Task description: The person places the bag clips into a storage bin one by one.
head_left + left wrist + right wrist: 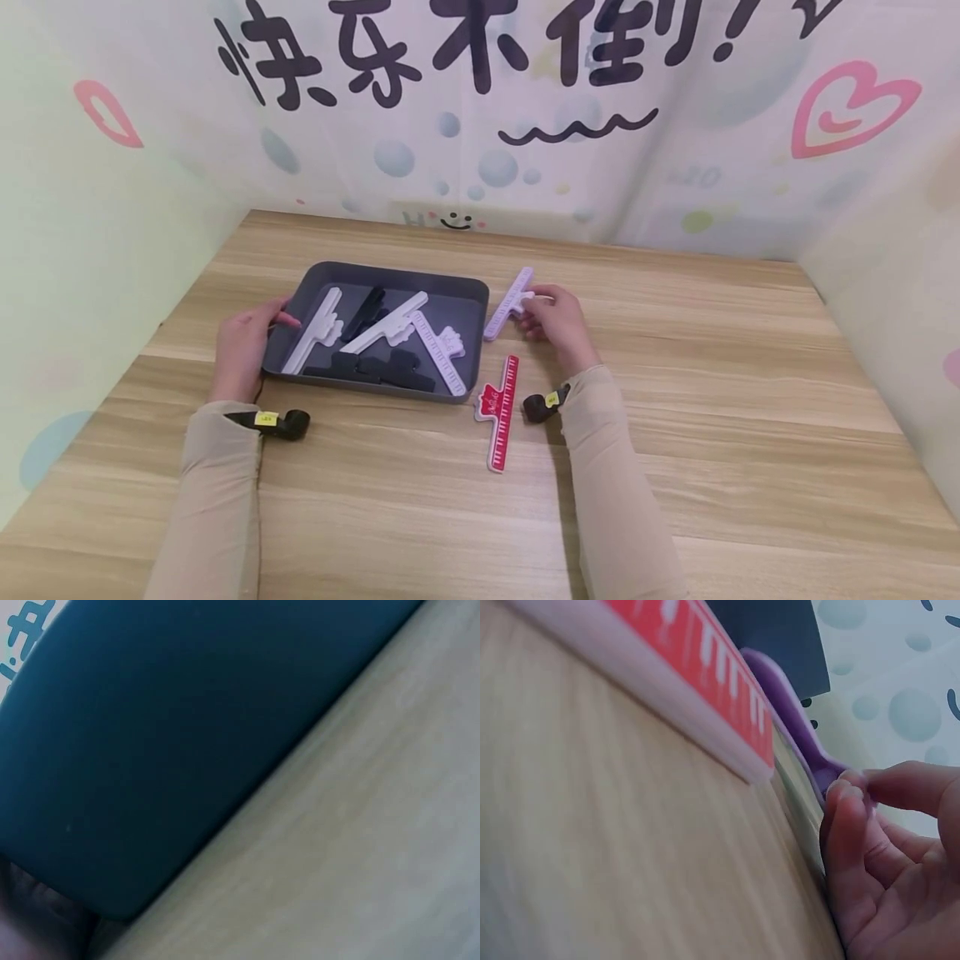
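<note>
A dark grey tray (465, 292) sits on the wooden table and holds several white and black ruler-shaped clips. My left hand (243, 342) holds the tray's left rim, thumb over the edge; the left wrist view shows only the tray wall (172, 742) close up. My right hand (558, 321) pinches the handle of a lilac clip (507, 303) lying just right of the tray; its fingertips (847, 791) meet on the lilac clip (791, 712). A red clip (501, 410) lies on the table in front of the tray, seen again close up (697, 667).
Printed cloth walls (480, 125) enclose the table on three sides. Bare wooden tabletop (750, 400) stretches to the right and toward the front edge.
</note>
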The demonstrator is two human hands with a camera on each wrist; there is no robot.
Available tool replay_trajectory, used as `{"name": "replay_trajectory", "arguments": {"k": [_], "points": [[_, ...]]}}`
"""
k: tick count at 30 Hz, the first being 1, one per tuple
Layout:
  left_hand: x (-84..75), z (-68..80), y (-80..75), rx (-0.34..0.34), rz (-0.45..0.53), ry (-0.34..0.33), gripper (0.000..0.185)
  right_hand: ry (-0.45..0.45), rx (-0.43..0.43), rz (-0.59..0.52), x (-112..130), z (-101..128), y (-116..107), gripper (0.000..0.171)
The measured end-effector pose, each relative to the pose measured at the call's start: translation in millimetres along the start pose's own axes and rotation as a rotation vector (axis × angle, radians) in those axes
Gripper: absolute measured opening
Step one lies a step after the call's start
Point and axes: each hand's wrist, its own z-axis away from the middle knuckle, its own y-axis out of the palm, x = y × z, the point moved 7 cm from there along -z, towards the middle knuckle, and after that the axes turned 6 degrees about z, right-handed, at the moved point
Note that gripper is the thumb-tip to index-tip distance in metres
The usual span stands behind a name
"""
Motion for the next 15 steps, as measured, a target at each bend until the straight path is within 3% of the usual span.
{"name": "replay_trajectory", "arguments": {"k": [8, 15], "points": [[-1.9, 0.1, 1.2, 0.001, -0.033, 0.007, 0.059, -0.010, -0.062, -0.052, 3.8, -0.8, -7.5, 0.034], [-2.1, 1.1, 0.5, 0.002, -0.033, -0.001, 0.058, 0.018, -0.066, -0.084, 4.1, -0.3, -8.8, 0.036]]}}
